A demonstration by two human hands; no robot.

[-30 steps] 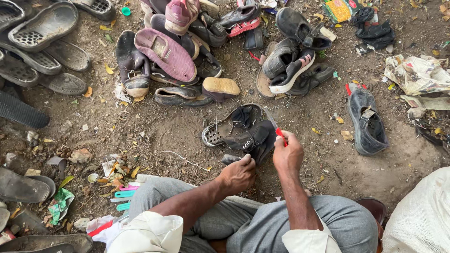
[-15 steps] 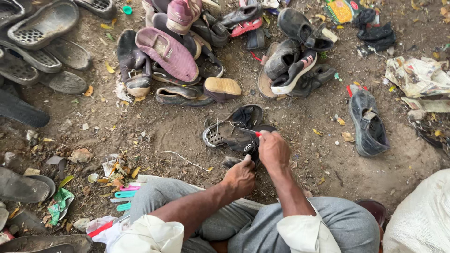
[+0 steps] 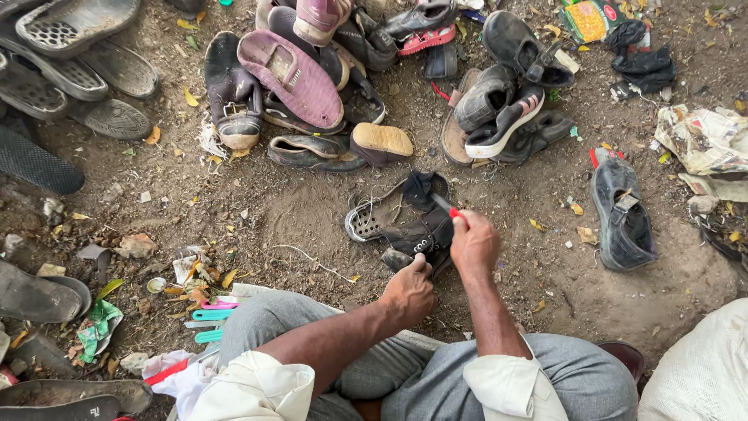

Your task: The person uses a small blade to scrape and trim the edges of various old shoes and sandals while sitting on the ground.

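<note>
A worn black sandal (image 3: 405, 218) lies on the dirt ground just in front of my knees. My left hand (image 3: 408, 292) presses on its near end and holds it down. My right hand (image 3: 474, 243) is closed around a small tool with a red handle (image 3: 454, 212), whose metal tip touches the sandal's upper strap. My forearms reach out over my grey trousers (image 3: 545, 382).
A heap of old shoes and sandals (image 3: 327, 86) lies beyond. A black shoe (image 3: 622, 214) sits at the right, several soles (image 3: 70, 70) at the far left, crumpled paper (image 3: 701, 140) at the right edge, a white sack (image 3: 701, 374) at the lower right.
My right hand has moved left and away from me with the red-handled tool, along the sandal's strap. My left hand has stayed on the sandal.
</note>
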